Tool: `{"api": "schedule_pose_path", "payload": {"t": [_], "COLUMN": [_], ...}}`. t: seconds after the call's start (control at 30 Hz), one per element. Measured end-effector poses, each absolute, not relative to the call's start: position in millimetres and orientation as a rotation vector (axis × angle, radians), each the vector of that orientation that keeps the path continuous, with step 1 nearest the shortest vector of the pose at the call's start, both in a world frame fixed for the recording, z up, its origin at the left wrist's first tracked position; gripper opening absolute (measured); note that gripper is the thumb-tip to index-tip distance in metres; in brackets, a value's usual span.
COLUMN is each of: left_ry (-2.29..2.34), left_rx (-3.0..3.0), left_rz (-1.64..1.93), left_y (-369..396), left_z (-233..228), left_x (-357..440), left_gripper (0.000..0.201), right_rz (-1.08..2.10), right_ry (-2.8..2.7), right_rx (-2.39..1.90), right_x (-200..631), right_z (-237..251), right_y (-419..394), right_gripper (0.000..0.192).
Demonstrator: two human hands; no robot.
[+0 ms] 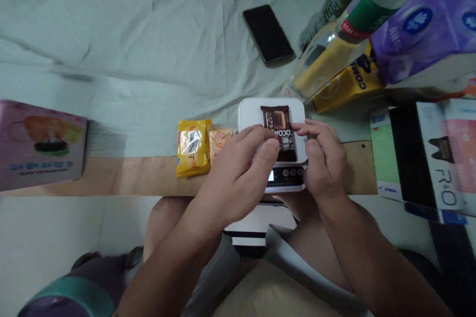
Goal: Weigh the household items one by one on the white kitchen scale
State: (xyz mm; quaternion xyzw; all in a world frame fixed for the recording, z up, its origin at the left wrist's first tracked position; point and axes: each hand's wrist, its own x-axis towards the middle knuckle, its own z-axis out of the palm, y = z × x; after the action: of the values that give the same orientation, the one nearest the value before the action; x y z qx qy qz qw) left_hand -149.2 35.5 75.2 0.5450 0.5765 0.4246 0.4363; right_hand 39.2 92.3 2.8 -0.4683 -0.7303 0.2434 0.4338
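1. A brown snack packet (281, 131) lies flat on a small white scale (248, 114) at the near edge of the tabletop (130, 176).
2. The left hand (238, 173) pinches the packet's left edge with thumb and fingers.
3. The right hand (324, 158) holds its right edge with its fingertips.
4. A yellow packet (193, 147) lies just left of the scale, an orange packet (220, 139) between them.
5. A black phone (267, 33) lies further back on a pale cloth (130, 49).

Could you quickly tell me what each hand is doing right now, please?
Left hand: fingers pinching the left edge of the brown snack packet on the white scale.
Right hand: fingers touching the packet's right edge; grip cannot be told.
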Motion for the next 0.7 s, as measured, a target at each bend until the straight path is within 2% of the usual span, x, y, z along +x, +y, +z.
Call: {"api": "schedule_pose_path", "payload": {"t": [0.17, 0.37, 0.63, 0.7], "left_ry": [1.487, 1.558, 1.667, 1.75], "left_rx": [1.375, 1.243, 0.941, 0.846], "left_rz": [1.057, 1.266, 1.581, 1.525], "left_y": [38, 45, 30, 25], "left_z": [74, 61, 84, 86], "left_x": [-143, -144, -227, -245], "left_gripper": [0.036, 0.02, 0.034, 0.036], "right_rz": [0.572, 0.631, 0.679, 0.653], "right_ry": [-1.863, -1.913, -1.707, -1.676], "right_rx": [-1.157, -0.947, -1.002, -0.994], "right_x": [37, 38, 43, 44], "right_z": [7, 6, -2, -4], "right_y": [90, 88, 95, 98], "right_gripper": [0.032, 0.032, 0.034, 0.034]}}
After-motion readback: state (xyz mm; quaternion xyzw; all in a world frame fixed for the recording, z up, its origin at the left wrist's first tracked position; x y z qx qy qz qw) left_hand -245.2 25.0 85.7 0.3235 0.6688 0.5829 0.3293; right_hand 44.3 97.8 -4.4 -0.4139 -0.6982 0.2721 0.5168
